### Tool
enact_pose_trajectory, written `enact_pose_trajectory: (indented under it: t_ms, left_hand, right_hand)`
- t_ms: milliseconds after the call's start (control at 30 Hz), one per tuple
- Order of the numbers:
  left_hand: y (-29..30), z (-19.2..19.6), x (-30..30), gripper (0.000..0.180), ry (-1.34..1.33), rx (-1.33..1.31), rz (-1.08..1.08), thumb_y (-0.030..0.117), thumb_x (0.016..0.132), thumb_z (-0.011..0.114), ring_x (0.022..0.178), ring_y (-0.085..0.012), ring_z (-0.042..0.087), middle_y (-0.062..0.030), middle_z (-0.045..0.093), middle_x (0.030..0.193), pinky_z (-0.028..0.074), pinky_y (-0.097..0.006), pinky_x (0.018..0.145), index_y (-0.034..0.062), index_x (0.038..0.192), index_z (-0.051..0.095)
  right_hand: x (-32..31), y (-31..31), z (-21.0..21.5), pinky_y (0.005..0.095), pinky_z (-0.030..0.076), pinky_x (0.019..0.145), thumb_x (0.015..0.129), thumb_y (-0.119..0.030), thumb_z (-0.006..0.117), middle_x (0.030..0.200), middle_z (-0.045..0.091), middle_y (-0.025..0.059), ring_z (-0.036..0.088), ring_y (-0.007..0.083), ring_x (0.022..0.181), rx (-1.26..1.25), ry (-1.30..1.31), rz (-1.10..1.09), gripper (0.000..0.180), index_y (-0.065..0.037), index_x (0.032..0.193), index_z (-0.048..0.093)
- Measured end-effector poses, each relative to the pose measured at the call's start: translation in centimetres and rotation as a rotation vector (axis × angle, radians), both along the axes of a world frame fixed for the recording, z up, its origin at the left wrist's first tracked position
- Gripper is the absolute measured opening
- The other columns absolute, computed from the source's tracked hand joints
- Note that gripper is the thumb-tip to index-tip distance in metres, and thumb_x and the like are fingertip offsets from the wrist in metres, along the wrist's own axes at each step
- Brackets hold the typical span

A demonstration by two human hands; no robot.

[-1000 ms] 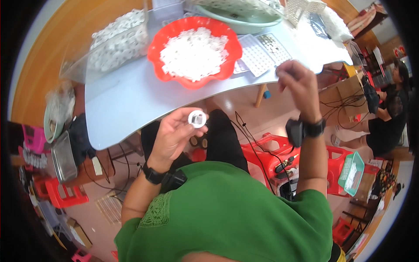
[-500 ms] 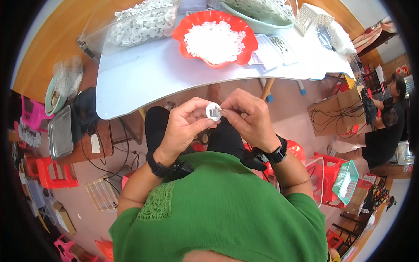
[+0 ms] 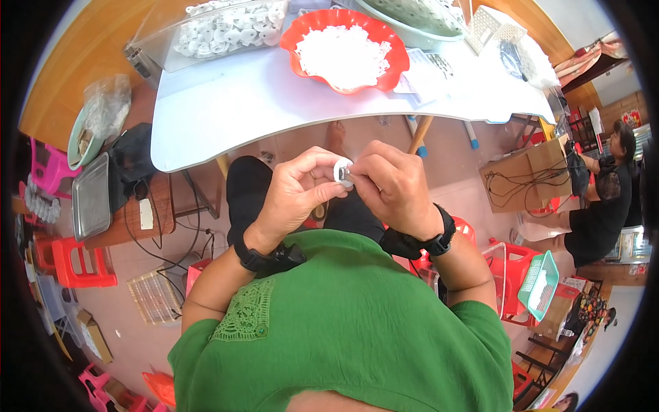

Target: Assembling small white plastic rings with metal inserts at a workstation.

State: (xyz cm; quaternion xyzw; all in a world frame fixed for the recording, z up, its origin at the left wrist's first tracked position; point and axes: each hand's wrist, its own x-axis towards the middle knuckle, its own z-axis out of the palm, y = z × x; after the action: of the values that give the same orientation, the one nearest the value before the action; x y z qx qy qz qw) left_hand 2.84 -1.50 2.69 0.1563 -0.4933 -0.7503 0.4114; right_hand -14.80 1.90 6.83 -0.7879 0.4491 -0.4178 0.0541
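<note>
My left hand (image 3: 294, 194) pinches a small round white plastic piece (image 3: 340, 165) by its edge, above my lap. A small metal part shows in the middle of the piece. Thumb and fingertips of my right hand (image 3: 397, 184) are pressed together against the right side of the piece. Whatever those fingertips hold, if anything, is too small to make out. Dark straps circle both my wrists.
Ahead, a pale table (image 3: 220, 113) carries a clear bin (image 3: 156, 42) of white round pieces, a red scalloped bowl (image 3: 399, 77) of small white parts and a light green basin (image 3: 412, 33). At right, a person (image 3: 600, 213) stands near a cardboard box (image 3: 504, 182).
The round piece has turned from facing up to more edge-on, and my right fingers have curled in closer over it. The whole view has shifted slightly.
</note>
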Motion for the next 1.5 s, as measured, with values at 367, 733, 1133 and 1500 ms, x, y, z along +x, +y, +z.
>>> enact_pose_trajectory:
  t_ms: [367,733,1133,1500]
  left_hand:
    - [0.3,-0.6,-0.5,0.025,-0.094,-0.072,0.018,-0.007,0.082,0.063,0.089,-0.0137,0.061,-0.006,0.054,0.104,0.052,-0.025,0.077,-0.0062,0.107,0.059]
    - [-0.4,-1.4,-0.8,0.025,-0.113,-0.062,0.06,-0.005,0.08,0.063,0.088,-0.0167,0.061,-0.0088,0.056,0.101,0.054,-0.027,0.075,-0.0094,0.104,0.059]
    - [-0.9,-1.3,-1.0,0.026,-0.151,0.034,0.039,-0.008,0.082,0.058,0.088,-0.0139,0.062,-0.0074,0.058,0.103,0.052,-0.023,0.073,-0.0069,0.108,0.058]
    - [-1.4,-1.2,-0.7,0.028,0.016,-0.006,-0.02,-0.001,0.086,0.061,0.09,-0.0143,0.06,-0.0071,0.057,0.104,0.052,-0.026,0.079,-0.0067,0.113,0.057]
  right_hand:
    - [-0.9,0.3,-0.2,0.0379,0.043,0.048,0.067,-0.003,0.063,0.067,0.05,0.0084,0.055,0.0276,0.059,0.058,0.057,0.053,0.015,-0.004,0.067,0.048]
    - [-0.4,0.2,-2.2,0.0382,0.043,0.048,0.068,-0.007,0.065,0.066,0.049,0.0084,0.053,0.0278,0.057,-0.006,0.02,-0.057,0.018,-0.004,0.065,0.047]
    - [-0.5,0.3,-2.1,0.0361,0.044,0.05,0.066,-0.005,0.067,0.069,0.05,0.0088,0.054,0.0257,0.058,-0.058,0.024,-0.035,0.016,-0.003,0.073,0.053]
    - [-0.1,0.7,-1.6,0.0333,0.046,0.05,0.066,0.001,0.072,0.074,0.058,0.0083,0.058,0.0238,0.06,0.047,-0.19,-0.079,0.027,-0.002,0.09,0.06]
